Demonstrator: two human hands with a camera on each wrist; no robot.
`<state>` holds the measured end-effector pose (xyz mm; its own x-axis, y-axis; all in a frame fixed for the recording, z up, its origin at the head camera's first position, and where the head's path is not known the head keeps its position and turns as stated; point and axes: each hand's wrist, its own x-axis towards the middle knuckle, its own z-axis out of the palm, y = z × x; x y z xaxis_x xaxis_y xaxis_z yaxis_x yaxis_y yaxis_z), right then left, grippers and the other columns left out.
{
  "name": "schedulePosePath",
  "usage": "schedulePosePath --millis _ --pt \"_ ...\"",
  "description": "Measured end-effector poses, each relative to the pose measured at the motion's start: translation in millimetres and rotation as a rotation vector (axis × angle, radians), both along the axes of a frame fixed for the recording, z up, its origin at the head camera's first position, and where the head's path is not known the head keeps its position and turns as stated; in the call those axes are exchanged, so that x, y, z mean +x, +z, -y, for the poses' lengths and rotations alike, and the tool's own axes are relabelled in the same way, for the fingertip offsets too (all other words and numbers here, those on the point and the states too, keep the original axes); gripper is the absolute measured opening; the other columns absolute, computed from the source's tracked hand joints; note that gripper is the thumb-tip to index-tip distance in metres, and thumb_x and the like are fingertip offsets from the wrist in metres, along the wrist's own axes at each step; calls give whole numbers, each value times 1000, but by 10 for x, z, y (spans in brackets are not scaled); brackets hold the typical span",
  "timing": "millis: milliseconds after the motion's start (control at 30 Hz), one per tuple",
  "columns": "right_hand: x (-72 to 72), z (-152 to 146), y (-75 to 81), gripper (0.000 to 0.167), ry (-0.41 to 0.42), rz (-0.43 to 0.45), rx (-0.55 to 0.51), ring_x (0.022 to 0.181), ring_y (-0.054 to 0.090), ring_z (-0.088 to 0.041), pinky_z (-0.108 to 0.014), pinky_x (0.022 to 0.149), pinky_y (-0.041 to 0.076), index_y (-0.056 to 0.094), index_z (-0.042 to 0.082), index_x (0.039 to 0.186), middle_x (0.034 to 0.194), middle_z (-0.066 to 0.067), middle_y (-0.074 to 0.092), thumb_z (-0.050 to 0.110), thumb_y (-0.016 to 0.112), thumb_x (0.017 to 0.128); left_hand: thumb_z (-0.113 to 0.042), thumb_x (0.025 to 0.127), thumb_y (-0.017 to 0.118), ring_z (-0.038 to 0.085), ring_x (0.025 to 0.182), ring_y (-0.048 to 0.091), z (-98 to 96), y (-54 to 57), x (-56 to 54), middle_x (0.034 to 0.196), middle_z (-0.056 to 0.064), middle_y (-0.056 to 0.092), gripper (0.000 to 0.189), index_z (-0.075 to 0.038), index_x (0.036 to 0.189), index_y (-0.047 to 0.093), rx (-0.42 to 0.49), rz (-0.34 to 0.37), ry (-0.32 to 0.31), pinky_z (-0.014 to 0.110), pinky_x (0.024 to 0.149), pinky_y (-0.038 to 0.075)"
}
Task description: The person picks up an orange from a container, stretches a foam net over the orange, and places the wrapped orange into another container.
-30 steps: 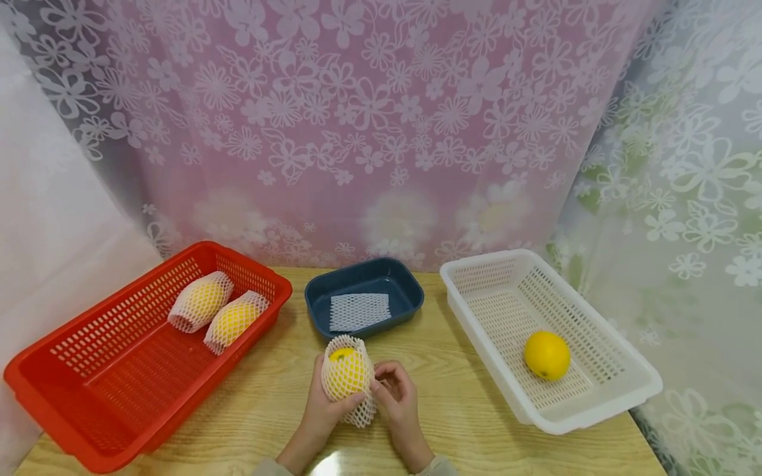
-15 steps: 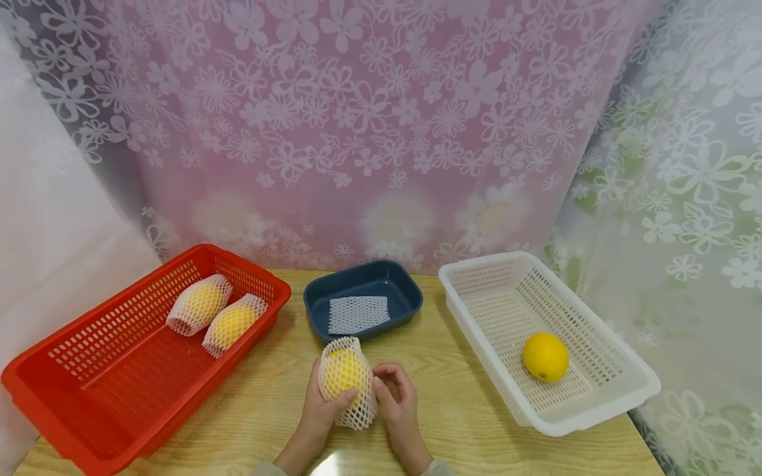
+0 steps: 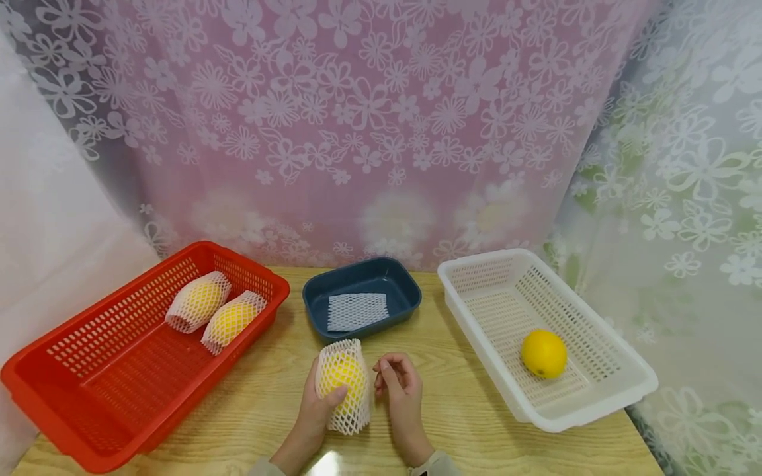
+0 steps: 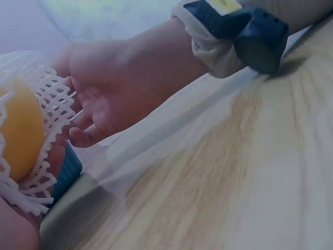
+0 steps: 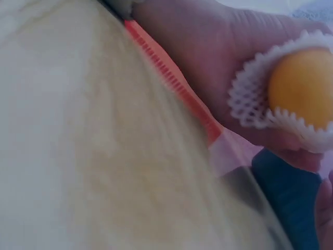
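Low over the table's front, my left hand (image 3: 312, 411) grips an orange (image 3: 340, 371) inside a white foam net sleeve (image 3: 352, 418), thumb across its near side. The net covers the fruit and hangs past it at the bottom. Just to the right is my right hand (image 3: 406, 403), its fingers loosely bent and holding nothing, a small gap from the net in the head view. The left wrist view has the right hand (image 4: 114, 88) with fingertips overlapping the net's edge. In the right wrist view, the orange (image 5: 302, 86) shows through the sleeve's open end.
A red basket (image 3: 127, 433) on the left holds two netted fruits (image 3: 199, 301). The blue tray (image 3: 405, 291) at the back middle has a flat foam net (image 3: 357, 311) in it. On the right, a white basket (image 3: 494, 330) contains one bare orange (image 3: 544, 354).
The net has come up over the orange's top, and the fruit in the left hand has shifted slightly left. My right hand has let go of the net and drawn away to the right.
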<state>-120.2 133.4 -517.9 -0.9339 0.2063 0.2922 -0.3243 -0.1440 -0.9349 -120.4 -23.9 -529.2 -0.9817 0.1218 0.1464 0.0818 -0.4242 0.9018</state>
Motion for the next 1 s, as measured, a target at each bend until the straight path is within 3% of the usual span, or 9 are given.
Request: schedulePosePath --millis 100,200,300,467,600,700,800,1000 --pt "-42 6 71 10 -25 3 69 61 54 -21 -29 53 49 59 -5 98 86 -24 59 4 57 99 -7 80 64 18 92 63 47 59 43 108 10 60 57 -6 133 43 27 27 -24 32 79 54" --pt "-88 34 182 4 -51 -52 192 61 55 -28 -29 55 50 61 -4 97 85 -20 61 -3 57 97 -8 83 61 18 90 64 119 158 88 105 9 60 50 -7 129 44 45 57 -36 33 78 55" --pt "-145 88 313 8 -78 -176 339 62 56 -30 -31 57 51 61 -4 97 83 -18 62 -11 58 93 -11 87 57 18 91 63 209 284 126 107 9 59 52 -5 135 38 59 116 -50 35 79 55" --pt "-250 198 504 17 -126 -386 525 68 58 -19 -32 60 51 63 2 98 83 -9 64 -11 64 87 -18 92 55 17 94 61 369 506 158 110 8 57 61 -1 143 28 11 251 -70 33 81 53" --pt "-351 310 591 13 -124 -452 599 76 60 -17 -32 66 53 64 5 99 88 -6 65 -3 65 89 -18 92 55 19 92 62 514 633 196 106 10 59 56 2 139 31 -33 283 -71 34 79 54" --pt "-434 421 652 7 -147 -457 665 78 61 -19 -32 69 53 65 6 98 90 -5 65 4 64 91 -14 90 57 20 87 63 638 725 212 101 10 60 55 3 136 34 -104 273 -45 35 75 55" --pt "-498 555 735 4 -180 -434 755 78 60 -19 -30 70 51 65 8 95 88 -2 64 10 64 91 -9 87 61 18 84 63 790 853 215 99 9 60 56 3 136 39 -248 203 3 32 73 55" --pt "-576 878 793 10 -229 -393 888 70 53 -16 -27 65 44 59 12 87 77 0 57 16 67 90 -4 88 64 20 86 66 1217 1149 251 103 13 60 57 -2 138 37 -447 47 -19 37 71 57"
